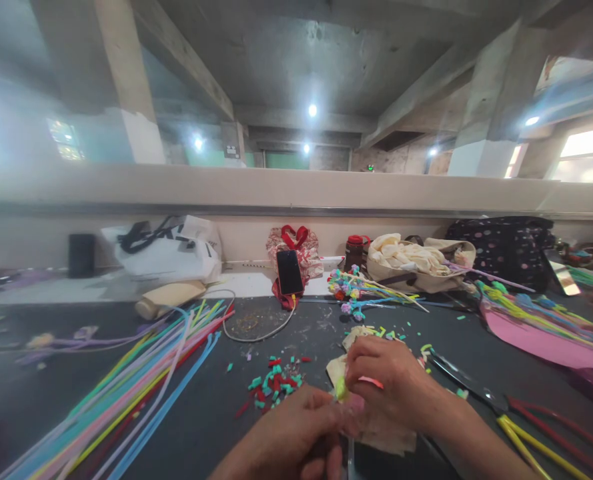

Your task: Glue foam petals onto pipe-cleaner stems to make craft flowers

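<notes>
Head view | left hand (286,443), right hand (393,387): fingers pinch yellow-green strip piece (340,389) | long axis upright in frame

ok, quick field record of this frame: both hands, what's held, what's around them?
right hand: fingers pinch yellow-green piece
left hand: curled against the yellow-green piece; grip unclear
under hands: beige scrap
centre: teal and red offcuts
left side: long coloured strips
back: phone leaning on red bag
</notes>
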`<action>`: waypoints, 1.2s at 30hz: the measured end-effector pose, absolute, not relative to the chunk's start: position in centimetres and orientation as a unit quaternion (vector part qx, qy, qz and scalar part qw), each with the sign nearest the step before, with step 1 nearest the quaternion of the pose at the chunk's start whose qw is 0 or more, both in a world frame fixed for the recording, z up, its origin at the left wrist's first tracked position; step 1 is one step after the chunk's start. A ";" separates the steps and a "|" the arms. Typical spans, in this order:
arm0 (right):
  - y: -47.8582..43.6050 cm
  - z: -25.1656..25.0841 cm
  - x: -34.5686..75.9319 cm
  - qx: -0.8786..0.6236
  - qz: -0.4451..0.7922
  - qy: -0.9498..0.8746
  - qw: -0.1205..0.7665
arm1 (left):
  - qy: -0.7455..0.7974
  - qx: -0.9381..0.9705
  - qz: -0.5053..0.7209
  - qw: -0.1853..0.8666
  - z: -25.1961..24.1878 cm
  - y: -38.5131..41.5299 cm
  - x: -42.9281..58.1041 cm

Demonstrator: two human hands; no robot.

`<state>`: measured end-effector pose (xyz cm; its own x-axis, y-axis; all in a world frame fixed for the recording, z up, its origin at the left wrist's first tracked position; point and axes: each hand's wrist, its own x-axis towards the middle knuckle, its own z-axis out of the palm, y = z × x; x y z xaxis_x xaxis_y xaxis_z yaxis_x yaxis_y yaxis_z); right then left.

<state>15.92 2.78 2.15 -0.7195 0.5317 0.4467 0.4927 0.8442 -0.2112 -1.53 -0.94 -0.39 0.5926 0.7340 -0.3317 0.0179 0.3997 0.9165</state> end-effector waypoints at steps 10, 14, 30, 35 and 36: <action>2.8 2.1 15.8 -0.271 0.028 -0.929 0.252 | 0.441 0.521 0.242 0.690 0.0 -1.0 -1.2; 2.7 2.1 15.7 -0.265 0.023 -0.928 0.260 | 0.444 0.528 0.238 0.683 -0.1 -0.8 -1.2; 2.7 2.7 15.9 -0.246 0.073 -0.920 0.296 | 0.443 0.548 0.244 0.666 -1.2 -0.3 -1.5; 3.1 3.4 16.8 -0.289 0.186 -0.839 0.421 | 0.409 0.529 0.289 0.685 -0.7 0.0 -1.5; 3.2 3.4 16.9 -0.301 0.205 -0.823 0.437 | 0.407 0.525 0.300 0.685 -0.5 0.0 -1.5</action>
